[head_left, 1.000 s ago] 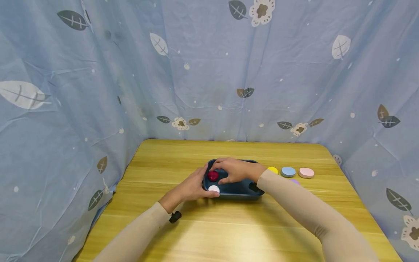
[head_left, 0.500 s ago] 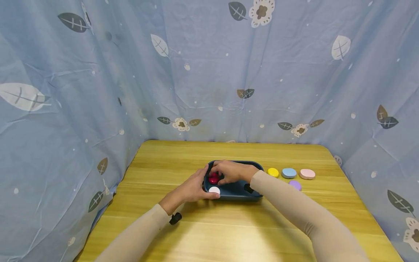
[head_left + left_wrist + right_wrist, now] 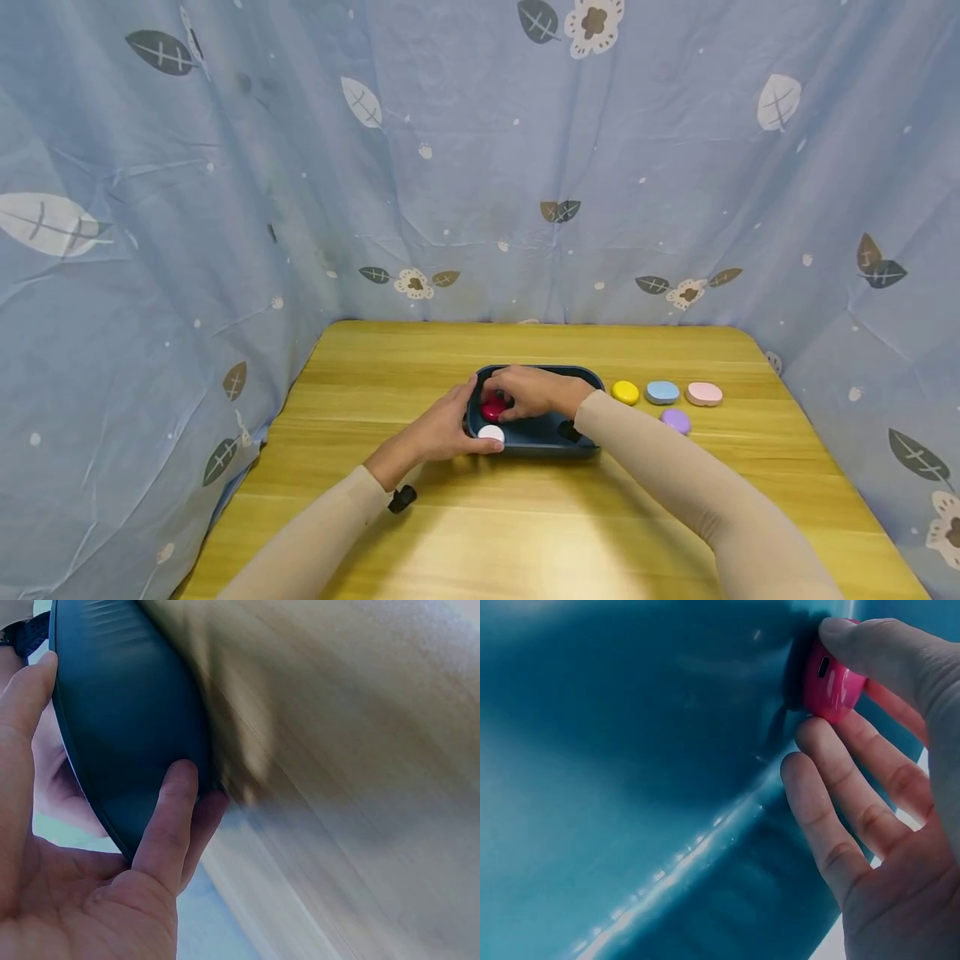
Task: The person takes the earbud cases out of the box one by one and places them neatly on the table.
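Observation:
A dark blue rounded tray [image 3: 543, 451] sits on the table. My left hand [image 3: 444, 423] grips its left end, thumb along the front rim; the left wrist view shows fingers bent against the tray's outer wall [image 3: 127, 712]. Inside, at the left end, my right hand [image 3: 528, 392] pinches a glossy red rounded case [image 3: 492, 411] between thumb and fingers. A small dark slot shows on the red case [image 3: 832, 690] in the right wrist view, where it lies close to the tray wall. Just in front of it, a round white piece [image 3: 491, 433] lies near my left thumb.
Right of the tray stand a yellow round piece [image 3: 625, 392], a blue oval piece [image 3: 662, 392] and a pink oval piece [image 3: 704, 394], with a purple round piece [image 3: 676, 421] in front. The wooden table [image 3: 525, 525] is enclosed by patterned blue curtains [image 3: 465, 167].
The red case has shifted slightly forward and right under my right fingers. My right forearm has moved left, uncovering the yellow and purple pieces. The left hand keeps its place on the tray.

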Demonstrator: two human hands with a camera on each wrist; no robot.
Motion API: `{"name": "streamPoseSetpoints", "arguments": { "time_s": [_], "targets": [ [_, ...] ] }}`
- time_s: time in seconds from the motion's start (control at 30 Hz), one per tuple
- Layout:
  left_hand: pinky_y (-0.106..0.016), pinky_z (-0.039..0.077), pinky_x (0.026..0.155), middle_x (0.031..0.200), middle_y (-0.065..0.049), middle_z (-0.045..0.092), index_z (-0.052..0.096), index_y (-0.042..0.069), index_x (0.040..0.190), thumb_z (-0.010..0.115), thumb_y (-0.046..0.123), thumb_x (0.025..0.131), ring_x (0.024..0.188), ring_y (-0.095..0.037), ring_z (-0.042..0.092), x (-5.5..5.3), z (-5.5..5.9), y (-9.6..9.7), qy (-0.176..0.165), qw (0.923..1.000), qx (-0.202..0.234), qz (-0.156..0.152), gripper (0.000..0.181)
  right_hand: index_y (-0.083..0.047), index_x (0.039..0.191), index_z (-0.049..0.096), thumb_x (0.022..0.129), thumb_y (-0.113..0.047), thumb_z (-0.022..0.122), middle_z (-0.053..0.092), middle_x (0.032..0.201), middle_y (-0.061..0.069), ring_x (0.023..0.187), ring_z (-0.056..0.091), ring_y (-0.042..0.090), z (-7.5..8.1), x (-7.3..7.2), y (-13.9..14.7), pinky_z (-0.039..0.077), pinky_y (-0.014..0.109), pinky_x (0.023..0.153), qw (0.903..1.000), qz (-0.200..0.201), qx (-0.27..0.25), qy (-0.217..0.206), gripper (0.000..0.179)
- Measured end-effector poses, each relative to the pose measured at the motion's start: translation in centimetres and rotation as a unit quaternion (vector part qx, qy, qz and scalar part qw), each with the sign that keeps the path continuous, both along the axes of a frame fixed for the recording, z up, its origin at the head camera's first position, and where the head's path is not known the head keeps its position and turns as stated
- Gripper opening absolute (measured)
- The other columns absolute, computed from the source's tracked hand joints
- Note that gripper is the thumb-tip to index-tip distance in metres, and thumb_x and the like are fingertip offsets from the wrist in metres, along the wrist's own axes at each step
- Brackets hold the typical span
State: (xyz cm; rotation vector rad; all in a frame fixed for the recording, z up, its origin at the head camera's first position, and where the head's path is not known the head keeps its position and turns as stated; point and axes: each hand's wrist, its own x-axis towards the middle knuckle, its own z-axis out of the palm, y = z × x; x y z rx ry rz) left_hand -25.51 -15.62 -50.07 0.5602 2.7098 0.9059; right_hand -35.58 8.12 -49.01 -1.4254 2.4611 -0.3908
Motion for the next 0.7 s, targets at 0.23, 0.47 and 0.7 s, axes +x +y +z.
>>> {"name": "streamPoseSetpoints", "arguments": {
  "time_s": [0.23, 0.47, 0.7],
  "targets": [
    [-0.066, 0.044, 0.139, 0.187, -0.026, 0.037, 0.015, 0.004, 0.187, 0.092, 0.065, 0.095, 0.169, -0.047, 0.048, 0.0, -0.1, 0.0, -0.001, 1.0, 0.004, 0.004, 0.135, -0.019, 0.147, 0.077, 0.107, -0.027, 0.089, 0.078, 0.141, 0.003, 0.112, 0.073, 0.017, 0.7, 0.7, 1.0, 0.068, 0.037, 0.107, 0.9997, -0.02, -0.013, 0.001, 0.042],
    [-0.067, 0.044, 0.138, 0.189, -0.024, 0.036, 0.016, 0.007, 0.188, 0.092, 0.067, 0.094, 0.17, -0.048, 0.048, 0.0, 0.1, 0.1, -0.008, 0.9997, -0.013, 0.019, 0.135, -0.016, 0.15, 0.077, 0.105, -0.026, 0.09, 0.076, 0.139, 0.004, 0.111, 0.075, 0.021, 2.2, 1.5, 2.7, 0.069, 0.04, 0.106, 0.9979, -0.048, -0.037, 0.025, 0.048],
    [-0.066, 0.043, 0.139, 0.19, -0.024, 0.034, 0.017, 0.008, 0.188, 0.093, 0.069, 0.092, 0.172, -0.047, 0.045, 0.0, -0.1, 0.1, -0.005, 0.9995, -0.019, 0.024, 0.137, -0.013, 0.151, 0.077, 0.104, -0.025, 0.091, 0.074, 0.131, 0.005, 0.109, 0.074, 0.027, 3.4, 2.4, 5.6, 0.069, 0.041, 0.1, 0.9945, -0.064, -0.066, 0.05, 0.05]
  ]
}}
